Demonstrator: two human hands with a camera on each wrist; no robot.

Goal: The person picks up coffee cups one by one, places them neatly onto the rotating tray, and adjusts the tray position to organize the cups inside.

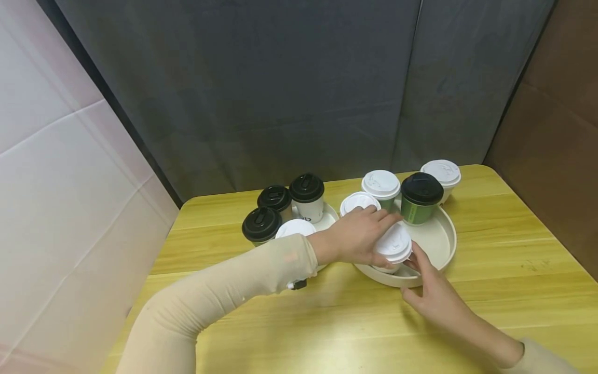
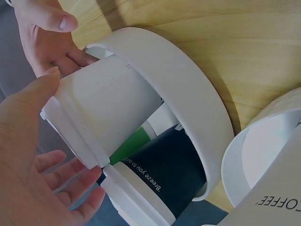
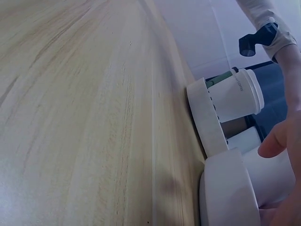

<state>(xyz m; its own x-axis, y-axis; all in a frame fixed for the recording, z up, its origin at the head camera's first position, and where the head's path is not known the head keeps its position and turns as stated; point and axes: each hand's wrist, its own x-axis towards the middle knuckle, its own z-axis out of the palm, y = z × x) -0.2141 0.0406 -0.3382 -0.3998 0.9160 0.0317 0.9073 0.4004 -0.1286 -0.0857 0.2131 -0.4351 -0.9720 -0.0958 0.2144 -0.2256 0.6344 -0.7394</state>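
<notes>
My left hand [image 1: 362, 234] holds a white paper cup by its white lid [image 1: 394, 243], fingers and thumb around the lid's edge. In the left wrist view, that white paper cup [image 2: 110, 96] leans inside the rim of a round cream tray [image 2: 160, 61]. My right hand [image 1: 434, 291] is at the cup's near right side, its fingers reaching inside the tray rim and its thumb held apart outside. Beside the held cup stands a dark cup [image 2: 164, 165] with a white lid. A green cup with a black lid [image 1: 422, 195] stands farther back on the tray.
Left of it, a second round tray [image 1: 329, 215] carries black-lidded cups [image 1: 307, 189] and a white-lidded cup [image 1: 295, 228]. More white-lidded cups [image 1: 380, 184] stand at the back; one [image 1: 441, 174] is at far right. A grey curtain [image 1: 280, 104] hangs behind the wooden table [image 1: 299, 332].
</notes>
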